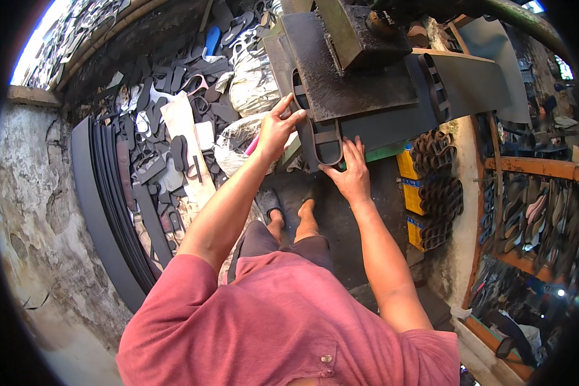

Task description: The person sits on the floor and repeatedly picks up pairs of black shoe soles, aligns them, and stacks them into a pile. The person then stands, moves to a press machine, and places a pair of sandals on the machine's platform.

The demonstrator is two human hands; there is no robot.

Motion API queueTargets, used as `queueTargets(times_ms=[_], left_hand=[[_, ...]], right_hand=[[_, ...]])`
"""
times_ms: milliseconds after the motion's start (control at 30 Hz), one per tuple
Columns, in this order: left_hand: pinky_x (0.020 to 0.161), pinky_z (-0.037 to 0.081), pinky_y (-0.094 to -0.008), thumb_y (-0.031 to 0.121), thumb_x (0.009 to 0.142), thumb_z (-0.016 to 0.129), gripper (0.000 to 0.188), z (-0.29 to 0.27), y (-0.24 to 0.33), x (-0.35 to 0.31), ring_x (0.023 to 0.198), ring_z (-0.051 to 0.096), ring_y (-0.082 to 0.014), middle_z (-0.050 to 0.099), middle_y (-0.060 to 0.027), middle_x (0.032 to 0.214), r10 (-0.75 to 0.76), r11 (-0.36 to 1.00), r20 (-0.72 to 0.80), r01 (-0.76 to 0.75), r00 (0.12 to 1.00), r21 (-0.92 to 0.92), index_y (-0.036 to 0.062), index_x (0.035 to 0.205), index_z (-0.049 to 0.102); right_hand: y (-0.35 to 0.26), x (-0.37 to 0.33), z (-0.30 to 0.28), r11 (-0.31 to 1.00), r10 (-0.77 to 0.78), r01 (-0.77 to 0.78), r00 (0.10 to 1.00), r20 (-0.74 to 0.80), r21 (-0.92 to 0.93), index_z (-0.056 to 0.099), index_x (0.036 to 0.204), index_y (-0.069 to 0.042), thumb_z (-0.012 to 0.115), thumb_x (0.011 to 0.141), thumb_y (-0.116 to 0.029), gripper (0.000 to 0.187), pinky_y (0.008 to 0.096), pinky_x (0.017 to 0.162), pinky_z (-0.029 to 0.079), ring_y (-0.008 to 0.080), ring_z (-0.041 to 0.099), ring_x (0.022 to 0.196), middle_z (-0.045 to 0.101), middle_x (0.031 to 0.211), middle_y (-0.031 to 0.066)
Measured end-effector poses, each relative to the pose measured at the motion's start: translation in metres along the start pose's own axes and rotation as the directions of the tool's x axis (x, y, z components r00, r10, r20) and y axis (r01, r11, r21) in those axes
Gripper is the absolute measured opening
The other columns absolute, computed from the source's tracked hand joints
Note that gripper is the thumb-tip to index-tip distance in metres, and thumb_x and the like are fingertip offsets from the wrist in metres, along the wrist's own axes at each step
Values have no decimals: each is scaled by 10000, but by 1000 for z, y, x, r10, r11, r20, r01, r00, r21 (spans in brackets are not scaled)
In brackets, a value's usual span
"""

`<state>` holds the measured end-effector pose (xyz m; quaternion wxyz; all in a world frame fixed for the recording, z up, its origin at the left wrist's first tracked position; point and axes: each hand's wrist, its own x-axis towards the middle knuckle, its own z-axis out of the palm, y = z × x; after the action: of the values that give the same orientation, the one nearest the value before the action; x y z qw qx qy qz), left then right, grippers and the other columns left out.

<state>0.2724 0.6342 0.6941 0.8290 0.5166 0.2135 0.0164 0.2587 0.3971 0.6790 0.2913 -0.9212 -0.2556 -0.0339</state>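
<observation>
A sole-shaped metal cutting die (329, 137) with crossbars stands on a dark sheet (383, 123), partly under the heavy plate of a press (354, 77). My left hand (278, 127) grips the die's left rim, its thumb and forefinger at the plate's edge. At the die's near rounded end is my right hand (352, 172), thumb on one side and fingers on the other, closed around that end. The die's middle is hidden beneath the plate. A second similar die (436, 87) stands on the sheet to the right of the plate.
Black sheets (112, 193) lean along the left wall beside a heap of sole offcuts (167, 128) and white sacks (251, 80). Yellow crates (413, 196) with stacked dark, sole-shaped pieces (439, 193) stand at right. Beyond them are wooden shelves (540, 167) with hanging soles.
</observation>
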Motion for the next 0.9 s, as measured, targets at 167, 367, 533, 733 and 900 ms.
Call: queueTargets(times_ms=[167,367,533,733,900], left_hand=[[923,559,-325,72,965,725,686,4,-1,2,1089,678,-190,673,-149,1317,58,997,-2,-58,998,58,1,1565,400],[821,549,-304,97,993,705,652,15,-4,13,954,678,-136,744,-89,1131,-13,982,-29,18,1000,189,107,1582,425],[1032,545,-395,91,995,681,831,-37,-6,14,1288,604,-293,389,-208,1597,-36,999,-132,37,991,3,113,1657,178],[1049,507,-398,142,981,713,815,-88,17,-31,1310,573,-265,458,-187,1543,-26,997,-405,54,914,56,77,1625,218],[982,505,-337,223,977,743,648,-11,74,-7,1173,603,-201,595,-129,1323,370,918,-419,-258,829,301,42,1506,417]], right_hand=[[7,-2,1,999,0,0,1000,3,33,548,1398,15,901,740,-342,827,554,1211,319,473,376,1461,545,1461,210],[47,2,-27,933,263,-237,963,64,-270,432,1575,-330,703,808,-654,875,703,1213,193,457,169,1561,336,1669,98],[71,39,-41,905,349,-321,935,55,-281,451,1563,-328,704,796,-681,881,730,1216,123,430,147,1574,322,1685,39],[113,104,-53,880,433,-399,898,86,-259,480,1548,-172,743,789,-653,937,719,1221,102,413,82,1590,321,1684,60],[146,122,-33,889,386,-389,920,-60,-244,501,1530,-133,754,823,-612,890,710,1218,52,376,52,1601,274,1701,108]])
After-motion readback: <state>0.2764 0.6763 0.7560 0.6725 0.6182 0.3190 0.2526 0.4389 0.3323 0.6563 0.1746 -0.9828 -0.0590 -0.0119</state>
